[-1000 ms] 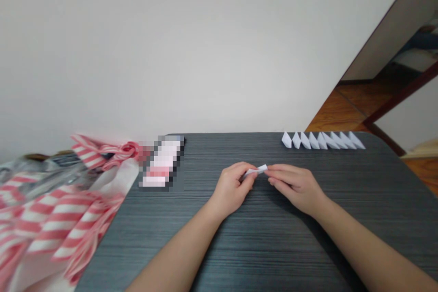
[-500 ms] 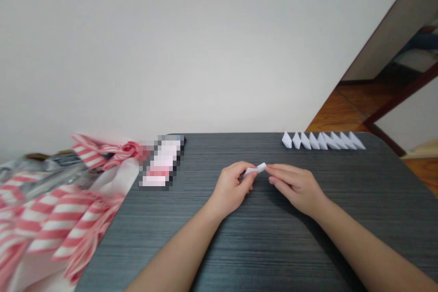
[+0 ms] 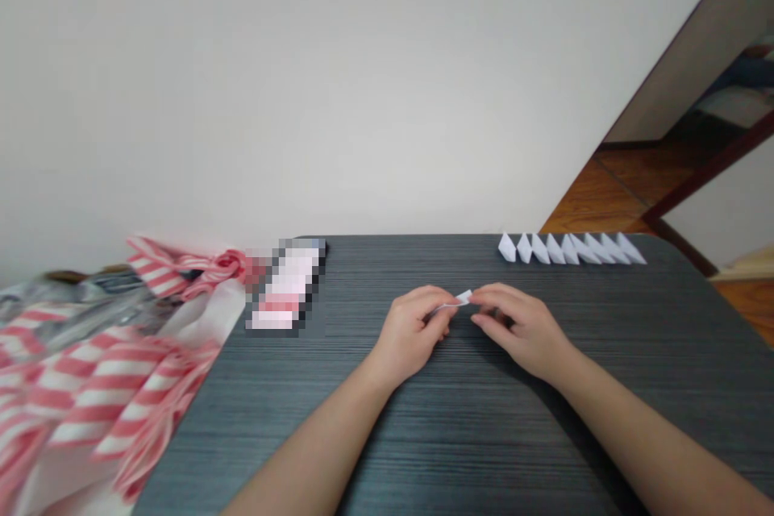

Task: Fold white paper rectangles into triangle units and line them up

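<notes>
A small folded strip of white paper (image 3: pixel 464 297) is pinched in my left hand (image 3: pixel 413 330), between thumb and fingers, above the middle of the dark table (image 3: pixel 423 435). Much of the paper is hidden behind those fingers. My right hand (image 3: pixel 521 328) is at the paper's right end, its index fingertip at or just touching it. The right thumb stands apart below the index finger, with a gap between them. Beyond my right hand, a row of several folded white paper pieces (image 3: pixel 555 249) lies along the table's far edge.
A phone-like object (image 3: pixel 284 286), blurred by pixels, lies at the table's far left. Red-and-white striped cloth (image 3: pixel 114 379) is heaped beside the left edge. A pale wall (image 3: pixel 363 97) rises behind the table; wooden floor (image 3: pixel 605 193) shows at right.
My right thumb and index finger have spread apart, and the fingers are more bent. The paper strip has tilted slightly and shows less. My left hand has stayed nearly in place.
</notes>
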`<state>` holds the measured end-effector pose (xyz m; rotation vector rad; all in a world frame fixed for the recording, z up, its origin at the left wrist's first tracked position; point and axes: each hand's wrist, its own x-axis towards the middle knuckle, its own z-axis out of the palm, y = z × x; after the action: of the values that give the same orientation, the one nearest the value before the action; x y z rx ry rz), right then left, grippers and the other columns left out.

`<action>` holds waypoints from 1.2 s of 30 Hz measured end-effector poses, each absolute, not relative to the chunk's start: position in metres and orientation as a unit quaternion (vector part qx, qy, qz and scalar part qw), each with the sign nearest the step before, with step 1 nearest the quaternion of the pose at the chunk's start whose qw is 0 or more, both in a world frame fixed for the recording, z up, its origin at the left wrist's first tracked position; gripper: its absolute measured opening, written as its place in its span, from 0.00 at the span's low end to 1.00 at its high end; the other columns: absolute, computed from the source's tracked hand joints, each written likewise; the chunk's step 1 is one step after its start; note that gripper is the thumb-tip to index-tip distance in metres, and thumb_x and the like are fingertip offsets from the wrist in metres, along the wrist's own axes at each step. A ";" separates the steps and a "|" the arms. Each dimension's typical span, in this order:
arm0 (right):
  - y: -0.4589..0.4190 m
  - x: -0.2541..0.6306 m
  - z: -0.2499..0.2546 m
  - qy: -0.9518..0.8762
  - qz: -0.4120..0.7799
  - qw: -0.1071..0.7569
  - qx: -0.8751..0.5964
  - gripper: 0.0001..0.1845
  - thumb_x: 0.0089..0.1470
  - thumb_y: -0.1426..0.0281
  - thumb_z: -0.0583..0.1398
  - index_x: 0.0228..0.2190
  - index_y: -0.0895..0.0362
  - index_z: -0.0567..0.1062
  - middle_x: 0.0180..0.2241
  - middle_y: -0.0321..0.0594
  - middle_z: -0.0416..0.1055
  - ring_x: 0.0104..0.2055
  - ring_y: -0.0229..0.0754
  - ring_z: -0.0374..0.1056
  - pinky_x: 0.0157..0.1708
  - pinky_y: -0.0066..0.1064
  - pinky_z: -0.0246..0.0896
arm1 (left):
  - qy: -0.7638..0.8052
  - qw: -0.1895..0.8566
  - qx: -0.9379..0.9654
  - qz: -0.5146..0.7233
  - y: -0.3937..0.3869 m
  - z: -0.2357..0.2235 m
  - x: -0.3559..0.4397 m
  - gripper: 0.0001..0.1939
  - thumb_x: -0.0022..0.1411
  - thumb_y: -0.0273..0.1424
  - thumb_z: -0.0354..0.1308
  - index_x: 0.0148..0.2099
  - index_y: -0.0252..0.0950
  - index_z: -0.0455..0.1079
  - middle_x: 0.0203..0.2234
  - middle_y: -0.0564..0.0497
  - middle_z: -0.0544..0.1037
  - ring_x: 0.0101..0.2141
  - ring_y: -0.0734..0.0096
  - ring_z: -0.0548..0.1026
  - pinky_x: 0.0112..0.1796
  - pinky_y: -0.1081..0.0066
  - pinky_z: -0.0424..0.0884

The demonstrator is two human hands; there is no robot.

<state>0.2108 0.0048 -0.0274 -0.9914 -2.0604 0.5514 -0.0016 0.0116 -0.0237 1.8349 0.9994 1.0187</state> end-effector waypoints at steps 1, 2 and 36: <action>0.005 0.210 -0.027 -0.806 0.224 0.384 -0.391 0.10 0.60 0.72 0.60 0.43 0.54 0.76 0.43 0.44 0.76 0.33 0.39 0.72 0.33 0.29 0.71 | 0.392 0.393 0.730 0.400 0.011 -0.024 -0.002 0.11 0.67 0.31 0.53 0.40 0.34 0.77 0.37 0.47 0.78 0.22 0.80 0.72 0.26 0.77 0.72; 0.005 0.210 -0.027 -0.804 0.229 0.384 -0.393 0.08 0.59 0.72 0.60 0.42 0.54 0.76 0.41 0.44 0.75 0.33 0.39 0.72 0.32 0.29 0.70 | 0.389 0.387 0.736 0.396 0.011 -0.024 -0.002 0.11 0.67 0.30 0.53 0.39 0.35 0.78 0.37 0.47 0.78 0.23 0.79 0.72 0.27 0.77 0.72; 0.008 0.207 -0.026 -0.808 0.204 0.388 -0.394 0.06 0.62 0.72 0.58 0.36 0.54 0.75 0.40 0.44 0.74 0.41 0.44 0.72 0.41 0.35 0.70 | 0.371 0.379 0.762 0.371 0.010 -0.021 -0.001 0.12 0.68 0.32 0.53 0.40 0.35 0.78 0.37 0.46 0.79 0.24 0.78 0.73 0.28 0.76 0.73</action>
<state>0.2071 0.0082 -0.0262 -1.0024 -2.0562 0.5180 -0.0014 0.0099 -0.0213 1.9467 0.9471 0.9483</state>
